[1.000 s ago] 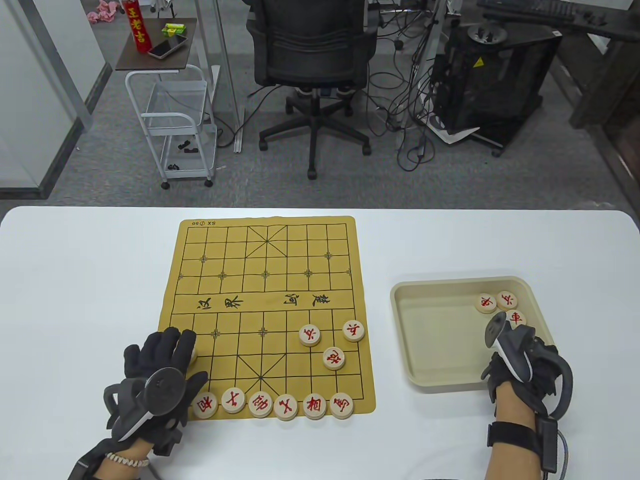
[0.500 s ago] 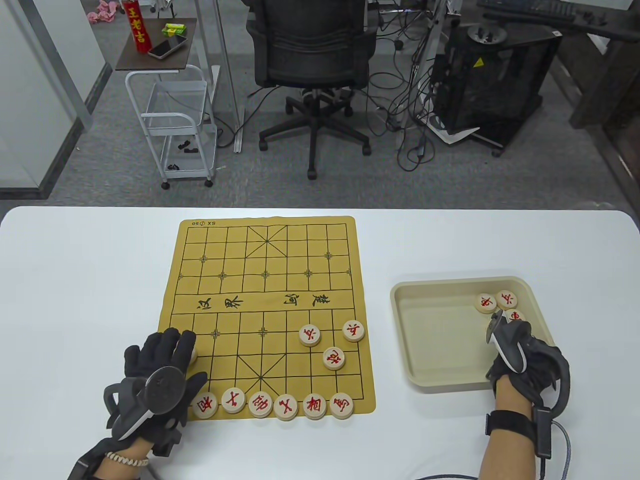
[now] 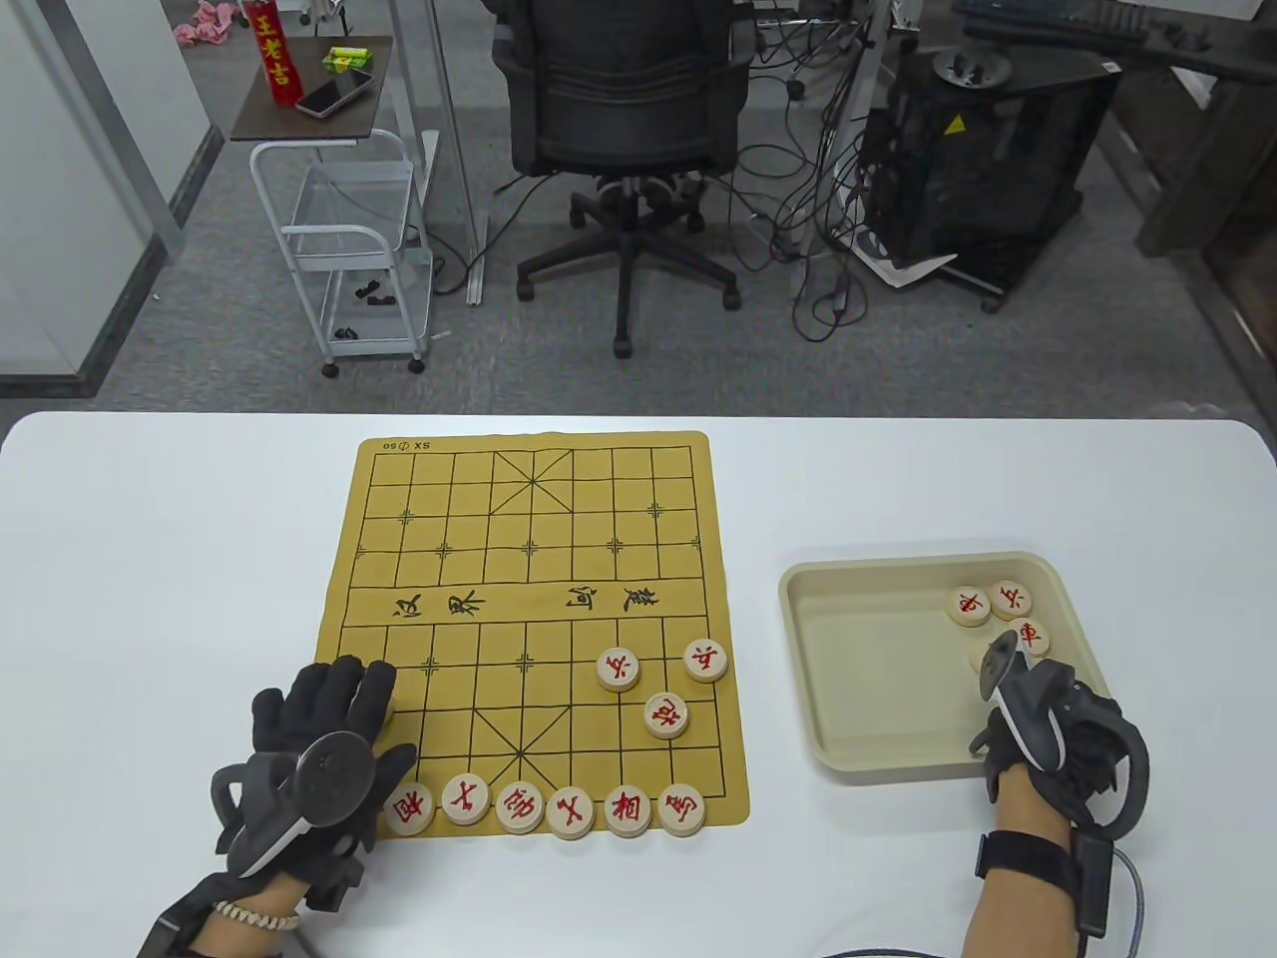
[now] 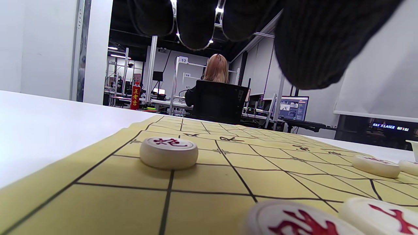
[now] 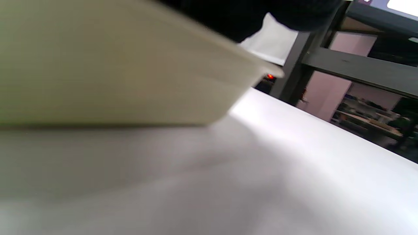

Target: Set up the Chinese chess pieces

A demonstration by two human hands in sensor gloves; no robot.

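The yellow board [image 3: 529, 559] carries a row of red-character pieces [image 3: 571, 810] along its near edge. Three more pieces [image 3: 666, 715] sit right of centre. My left hand [image 3: 344, 689] hovers with straight fingers over one piece [image 3: 386, 711] near the board's left edge. In the left wrist view that piece [image 4: 168, 152] stands free on the board, below my fingertips [image 4: 196, 26]. My right hand [image 3: 988, 733] is at the near right of the beige tray [image 3: 828, 589], which holds several pieces [image 3: 969, 605]. Its tracker hides its fingers. The right wrist view shows only the tray's outer wall [image 5: 98, 65].
White table [image 3: 150, 559] lies bare to the left of the board and between board and tray. A pale piece [image 3: 980, 654] shows beside the right tracker's tip. Beyond the table's far edge stand an office chair [image 3: 624, 90] and a small white cart [image 3: 339, 249].
My right hand reached a little further into the tray, then drew back toward the near wall, uncovering the pale piece. The left hand barely shifted over its piece.
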